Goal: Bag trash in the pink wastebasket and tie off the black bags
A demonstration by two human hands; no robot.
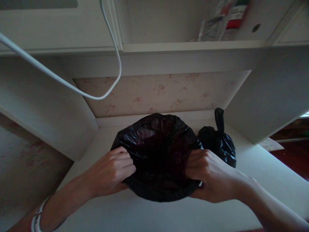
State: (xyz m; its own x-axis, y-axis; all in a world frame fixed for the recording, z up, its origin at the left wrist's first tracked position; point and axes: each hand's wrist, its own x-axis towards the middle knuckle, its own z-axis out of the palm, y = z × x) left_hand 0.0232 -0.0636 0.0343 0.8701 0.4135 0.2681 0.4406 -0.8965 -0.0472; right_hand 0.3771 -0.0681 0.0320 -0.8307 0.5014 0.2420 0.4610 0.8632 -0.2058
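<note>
A black trash bag (159, 190) lines a round bin, its mouth spread wide toward me and folded over the rim. At the left side of the rim, my left hand (118, 167) grips the bag's edge with fingers curled inside and thumb beneath. My right hand (205, 172) clasps the opposite side in the same way. The bin's own walls are covered by the plastic; a dark reddish tint shows through. Behind my right hand, a tied black trash bag (217, 145) sits on the white surface, its knotted end sticking up.
The white tabletop (135, 216) runs under the bin, with side panels (270, 90) left and right. A shelf (193, 46) overhangs the back, holding clear packaging (212, 29) and a red item (236, 19). A white cable (96, 96) hangs in front at upper left.
</note>
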